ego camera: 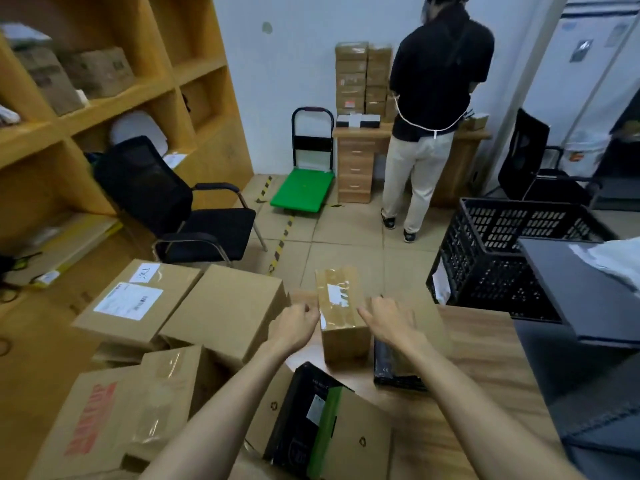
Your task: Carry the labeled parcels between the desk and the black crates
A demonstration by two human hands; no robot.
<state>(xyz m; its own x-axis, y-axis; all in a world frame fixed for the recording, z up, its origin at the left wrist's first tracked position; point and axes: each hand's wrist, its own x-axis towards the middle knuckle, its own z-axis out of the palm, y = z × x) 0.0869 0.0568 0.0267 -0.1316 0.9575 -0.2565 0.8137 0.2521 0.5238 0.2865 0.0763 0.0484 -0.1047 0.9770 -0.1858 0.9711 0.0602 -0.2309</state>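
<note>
A: Where's the parcel (pixel 341 315)?
B: On the desk (pixel 485 348), upright, taped and labelled on top; the crate (pixel 491 258) stands beyond the desk's far edge.
A: Hands?
B: Left hand (pixel 298 323) and right hand (pixel 389 320) flank it, fingers loose, gripping nothing.
A: Handling?
B: Probably stiff, light cardboard; glossy tape looks slippery; I'd clamp the bare side walls.

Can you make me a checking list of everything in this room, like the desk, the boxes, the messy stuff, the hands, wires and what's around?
Surface: wooden desk, partly covered.
Job's things: small taped parcel with white label stands on the desk; black crate on the floor to the right.
Clutter: black-and-green box, flat black item, brown cartons at left.
Grips: left hand and right hand flank the parcel, fingers relaxed; contact unclear.
Cables: nothing seen.
Surroundings: yellow shelves, black chair, green trolley, a person at a far desk.
</note>
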